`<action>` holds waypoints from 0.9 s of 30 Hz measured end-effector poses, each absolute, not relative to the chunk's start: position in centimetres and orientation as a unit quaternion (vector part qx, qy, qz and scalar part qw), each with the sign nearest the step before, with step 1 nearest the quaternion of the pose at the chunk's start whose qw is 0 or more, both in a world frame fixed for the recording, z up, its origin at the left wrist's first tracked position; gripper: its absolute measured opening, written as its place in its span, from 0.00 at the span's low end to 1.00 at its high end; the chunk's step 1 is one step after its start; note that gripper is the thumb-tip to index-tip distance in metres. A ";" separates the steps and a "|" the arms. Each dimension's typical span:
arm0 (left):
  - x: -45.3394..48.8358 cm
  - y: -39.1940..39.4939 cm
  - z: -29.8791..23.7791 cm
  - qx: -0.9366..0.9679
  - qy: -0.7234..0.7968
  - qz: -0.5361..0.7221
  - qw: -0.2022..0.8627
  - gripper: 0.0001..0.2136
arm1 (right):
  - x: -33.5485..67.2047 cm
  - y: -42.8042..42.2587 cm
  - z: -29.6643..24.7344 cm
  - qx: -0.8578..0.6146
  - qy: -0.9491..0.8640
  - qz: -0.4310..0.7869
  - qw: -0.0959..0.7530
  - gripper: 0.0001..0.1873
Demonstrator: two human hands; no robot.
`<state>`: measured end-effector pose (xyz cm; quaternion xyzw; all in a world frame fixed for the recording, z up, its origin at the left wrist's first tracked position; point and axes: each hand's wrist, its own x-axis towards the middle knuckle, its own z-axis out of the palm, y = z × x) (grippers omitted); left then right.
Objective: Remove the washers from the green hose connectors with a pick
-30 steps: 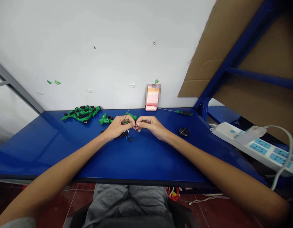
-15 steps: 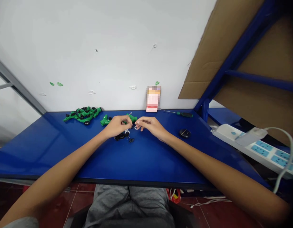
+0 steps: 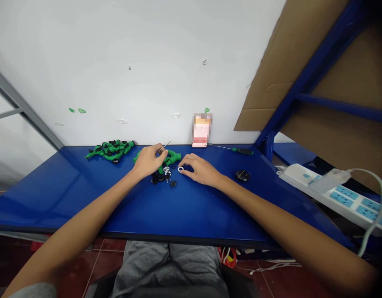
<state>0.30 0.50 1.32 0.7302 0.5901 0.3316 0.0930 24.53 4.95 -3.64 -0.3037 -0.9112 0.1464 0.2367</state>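
Observation:
My left hand (image 3: 148, 160) is closed around a thin metal rod (image 3: 165, 145), whose tip points up and to the right. Between the thumb and fingertips of my right hand (image 3: 202, 169) is a white ring (image 3: 180, 169), low over the table. Green Y-shaped pipe fittings (image 3: 174, 156) lie just behind and partly under my left hand. In front of them is a small heap of white rings (image 3: 166, 170), black round parts (image 3: 160, 177) and screws. One black knob-like piece (image 3: 173, 184) sits apart, a little nearer to me.
More green fittings with black parts (image 3: 113, 151) are piled at the back left of the blue table (image 3: 147, 215). A phone (image 3: 201, 130) leans on the wall. To the right lie a green-handled screwdriver (image 3: 242, 151), a round black object (image 3: 242, 175) and a white power strip (image 3: 340, 194).
My hands have moved apart. The right one has come down to the white ring, its fingers now around it. My left hand has shifted slightly left, still with the rod.

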 end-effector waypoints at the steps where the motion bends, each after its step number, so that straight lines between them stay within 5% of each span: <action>1: 0.2 0.6 1.3 0.730 0.593 0.326 0.093 0.11 | 24.5 5.0 -3.7 -0.307 -0.906 0.157 0.245 0.05; 10: -1.8 1.9 1.7 0.724 0.617 0.302 0.060 0.12 | 24.4 5.0 -3.6 -0.327 -0.876 0.224 0.273 0.05; 19: -6.4 3.6 3.2 0.674 0.687 0.271 0.008 0.14 | 24.6 5.4 -3.7 -0.313 -0.856 0.277 0.305 0.20; 27: -10.0 4.5 3.4 0.665 0.730 0.152 -0.039 0.18 | 24.7 6.1 -3.9 -0.324 -0.849 0.191 0.372 0.16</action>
